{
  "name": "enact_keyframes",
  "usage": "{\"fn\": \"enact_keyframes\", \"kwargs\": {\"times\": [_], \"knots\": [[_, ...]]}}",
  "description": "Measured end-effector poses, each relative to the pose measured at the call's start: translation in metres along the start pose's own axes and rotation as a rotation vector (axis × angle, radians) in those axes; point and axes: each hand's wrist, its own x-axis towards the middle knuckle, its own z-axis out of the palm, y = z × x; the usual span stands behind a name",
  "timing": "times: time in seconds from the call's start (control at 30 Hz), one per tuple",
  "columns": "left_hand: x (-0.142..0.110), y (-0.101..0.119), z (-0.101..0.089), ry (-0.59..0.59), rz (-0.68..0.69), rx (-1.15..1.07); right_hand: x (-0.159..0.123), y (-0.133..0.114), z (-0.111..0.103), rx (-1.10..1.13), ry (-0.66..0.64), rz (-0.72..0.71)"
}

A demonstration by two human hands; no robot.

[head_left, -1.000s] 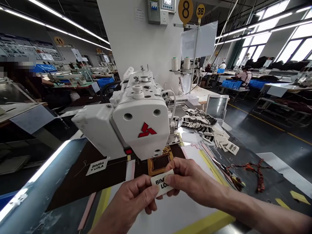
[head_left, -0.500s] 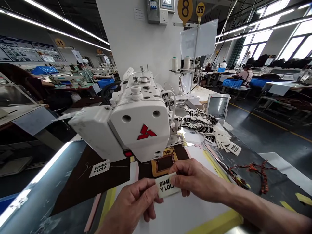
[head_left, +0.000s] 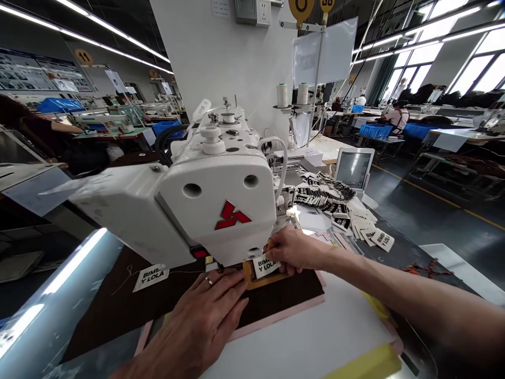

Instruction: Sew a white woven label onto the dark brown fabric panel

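Right now my right hand (head_left: 290, 248) pinches a white label (head_left: 265, 266) by its edge, holding it flat inside the yellow frame (head_left: 252, 278) just under the sewing machine (head_left: 205, 200). My left hand (head_left: 205, 310) lies open, fingers spread flat on the dark brown fabric (head_left: 130, 305), fingertips touching the frame's near side. Another label (head_left: 149, 276) lies on the fabric to the left. Farther right, a pile of labels (head_left: 343, 210) sits before a small screen (head_left: 353, 169).
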Motion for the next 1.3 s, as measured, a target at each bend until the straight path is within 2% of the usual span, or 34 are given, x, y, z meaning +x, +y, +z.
{"fn": "enact_keyframes", "kwargs": {"times": [0.17, 0.33, 0.53, 0.73, 0.8, 0.9, 0.97, 1.1, 1.3], "knots": [[0.004, 0.001, 0.0, -0.002, 0.023, 0.094, -0.002, -0.003, 0.002, -0.08, -0.003, 0.0], [0.007, 0.005, 0.003, 0.011, 0.048, 0.097, -0.004, -0.005, 0.007, -0.163, 0.045, -0.018], [0.018, 0.01, 0.002, -0.087, 0.096, 0.171, -0.008, -0.015, 0.012, -0.329, 0.132, -0.065], [0.021, 0.012, 0.005, -0.044, 0.062, 0.193, -0.027, -0.007, 0.003, -0.519, 0.263, -0.226], [0.019, 0.011, 0.008, -0.012, 0.043, 0.177, -0.038, 0.002, 0.0, -0.607, 0.28, -0.349], [0.016, 0.01, 0.013, 0.0, 0.033, 0.14, -0.049, 0.019, 0.004, -0.704, 0.217, -0.618], [0.012, 0.008, 0.016, -0.018, 0.03, 0.122, -0.05, 0.032, 0.009, -0.737, 0.194, -0.709], [0.008, 0.005, 0.021, -0.051, 0.0, 0.099, -0.045, 0.048, 0.018, -0.814, 0.214, -0.722], [0.013, 0.007, 0.017, -0.028, 0.029, 0.156, -0.041, 0.048, 0.016, -0.832, 0.201, -0.694]]}}
